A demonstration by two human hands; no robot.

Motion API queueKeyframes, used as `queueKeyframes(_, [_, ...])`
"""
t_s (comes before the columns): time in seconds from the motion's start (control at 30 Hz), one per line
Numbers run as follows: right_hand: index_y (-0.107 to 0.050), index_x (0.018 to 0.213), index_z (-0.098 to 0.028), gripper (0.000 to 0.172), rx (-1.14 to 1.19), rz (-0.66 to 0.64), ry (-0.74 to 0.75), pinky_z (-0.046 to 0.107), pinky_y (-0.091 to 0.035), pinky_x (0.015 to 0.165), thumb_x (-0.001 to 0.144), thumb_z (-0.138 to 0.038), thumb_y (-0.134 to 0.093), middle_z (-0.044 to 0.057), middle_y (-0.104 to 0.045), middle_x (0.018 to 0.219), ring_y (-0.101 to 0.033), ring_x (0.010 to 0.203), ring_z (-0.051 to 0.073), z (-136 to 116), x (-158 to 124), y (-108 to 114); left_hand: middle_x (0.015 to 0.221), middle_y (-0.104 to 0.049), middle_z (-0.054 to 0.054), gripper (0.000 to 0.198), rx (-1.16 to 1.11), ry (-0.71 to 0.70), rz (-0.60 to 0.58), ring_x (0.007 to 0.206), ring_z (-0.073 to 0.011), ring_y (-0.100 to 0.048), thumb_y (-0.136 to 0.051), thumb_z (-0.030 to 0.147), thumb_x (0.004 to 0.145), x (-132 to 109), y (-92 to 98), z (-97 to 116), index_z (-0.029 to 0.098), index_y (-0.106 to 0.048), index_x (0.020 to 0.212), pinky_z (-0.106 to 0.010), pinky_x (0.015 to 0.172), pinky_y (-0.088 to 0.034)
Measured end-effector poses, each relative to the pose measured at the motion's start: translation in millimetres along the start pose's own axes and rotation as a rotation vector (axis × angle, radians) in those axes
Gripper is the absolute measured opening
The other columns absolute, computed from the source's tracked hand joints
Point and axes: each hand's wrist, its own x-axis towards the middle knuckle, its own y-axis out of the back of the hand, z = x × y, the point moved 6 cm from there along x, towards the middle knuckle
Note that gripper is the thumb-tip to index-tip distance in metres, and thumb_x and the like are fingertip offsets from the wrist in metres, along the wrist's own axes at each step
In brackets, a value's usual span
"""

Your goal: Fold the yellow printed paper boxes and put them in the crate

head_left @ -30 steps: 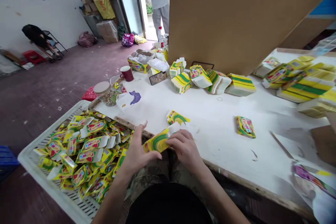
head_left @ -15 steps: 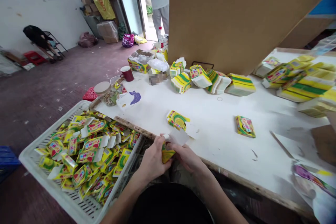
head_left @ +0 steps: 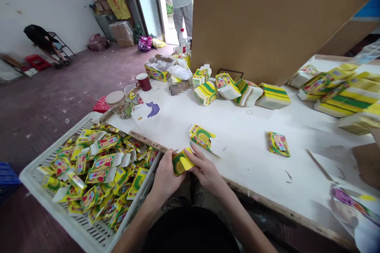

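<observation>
Both hands close on a small yellow carton, low in the frame

I see the yellow carton (head_left: 181,163) just below the middle of the frame, tilted, a flap standing out at its right end. The left hand (head_left: 168,176) grips its left end, fingers curled around it. The right hand (head_left: 208,170) pinches the other end, fingers angled up and to the left. My view shows both forearms rising from the bottom edge and converging at the carton, wrists near the table edge.

Just above the hands, an open-ended carton (head_left: 201,136) lies on the white table (head_left: 237,134); a closed box (head_left: 278,144) lies right of center. At lower left, a white crate (head_left: 49,207) is heaped with cartons (head_left: 103,162). Stacks of flat cartons (head_left: 227,86) line the table's far side, beneath a brown cardboard panel (head_left: 252,19). A maroon mug (head_left: 144,82) stands left of the stacks.
</observation>
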Motion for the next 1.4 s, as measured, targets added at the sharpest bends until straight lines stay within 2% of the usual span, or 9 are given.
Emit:
queueKeyframes(0.27, [-0.071,0.108,-0.024,0.023,-0.063,-0.202,-0.015,0.046,-0.043,0.105,0.089,-0.029,-0.059,0.014,-0.054,0.136,-0.05,0.129,0.03,-10,5,14,0.114,-0.064,-0.012,0.069,-0.081,-0.002,-0.144,0.107,-0.0293,-0.061,-0.073,0.032,0.069,3,10.2,1,0.019,-0.037,0.126,-0.046,0.094,-0.048])
queueKeyframes(0.37, [-0.063,0.118,-0.022,0.035,0.074,-0.094,-0.067,0.045,-0.046,0.102,0.083,-0.027,-0.066,0.013,-0.057,0.129,-0.054,0.123,0.028,-12,8,13,0.115,-0.063,-0.014,0.066,-0.07,-0.014,-0.083,0.109,-0.032,-0.059,-0.073,0.033,0.069,3,11.2,6,0.018,-0.042,0.124,-0.05,0.096,-0.045])
queueKeyframes(0.5, [-0.04,0.138,-0.021,0.067,0.14,0.12,-0.146,0.038,-0.053,0.089,0.08,-0.033,-0.069,0.014,-0.056,0.129,-0.062,0.108,0.023,9,13,14,0.109,-0.063,-0.009,0.065,-0.526,0.201,0.169,0.102,-0.0262,-0.061,-0.081,0.034,0.063,-1,23.7,-9,0.02,-0.049,0.118,-0.042,0.094,-0.046])
queueKeyframes(0.6, [-0.057,0.119,-0.017,0.04,-0.233,0.335,-0.264,0.045,-0.049,0.091,0.083,-0.033,-0.064,0.015,-0.06,0.115,-0.058,0.105,0.027,38,15,38,0.109,-0.061,-0.005,0.055,-1.042,0.485,0.542,0.1,-0.0182,-0.06,-0.07,0.053,0.073,-15,35.1,-47,0.023,-0.049,0.113,-0.033,0.094,-0.047])
queueKeyframes(0.67, [-0.062,0.107,-0.012,0.03,-0.377,0.433,-0.356,0.053,-0.043,0.092,0.083,-0.029,-0.063,0.02,-0.058,0.108,-0.054,0.104,0.034,56,16,56,0.107,-0.059,-0.007,0.053,-1.182,0.605,0.639,0.099,-0.0166,-0.06,-0.044,0.068,0.083,-22,34.6,-67,0.022,-0.047,0.107,-0.032,0.091,-0.049])
queueKeyframes(0.83, [-0.059,0.088,-0.015,0.016,-0.482,0.438,-0.417,0.049,-0.043,0.084,0.075,-0.02,-0.067,0.018,-0.058,0.097,-0.053,0.095,0.034,70,20,65,0.102,-0.06,-0.011,0.046,-1.333,0.769,0.495,0.079,-0.0136,-0.063,-0.036,0.06,0.092,-34,6.8,-74,0.016,-0.05,0.101,-0.028,0.071,-0.054])
queueKeyframes(1.13, [-0.046,0.087,-0.021,0.014,-0.344,0.446,-0.417,0.033,-0.04,0.065,0.078,-0.025,-0.056,0.004,-0.059,0.078,-0.055,0.07,0.022,53,7,65,0.101,-0.065,-0.009,0.056,-1.359,0.539,0.2,0.082,-0.0165,-0.064,-0.073,0.05,0.074,-17,-24.1,-26,0.016,-0.054,0.114,-0.029,0.07,-0.053])
queueKeyframes(1.27, [-0.047,0.07,-0.022,0.015,-0.172,0.212,-0.283,0.027,-0.036,0.057,0.072,-0.022,-0.062,-0.002,-0.055,0.065,-0.049,0.06,0.016,21,6,42,0.118,-0.061,-0.01,0.061,-1.385,0.419,0.186,0.109,-0.0227,-0.06,-0.078,0.049,0.068,-3,-28.0,-3,0.02,-0.054,0.117,-0.035,0.089,-0.051])
queueKeyframes(1.4, [-0.043,0.067,-0.022,0.024,0.229,0.023,-0.224,0.024,-0.035,0.053,0.073,-0.026,-0.066,-0.005,-0.046,0.061,-0.041,0.056,0.012,-3,5,7,0.102,-0.067,-0.01,0.051,-1.451,0.345,0.177,0.101,-0.0262,-0.063,-0.068,0.054,0.071,12,-24.9,17,0.017,-0.061,0.106,-0.041,0.088,-0.051])
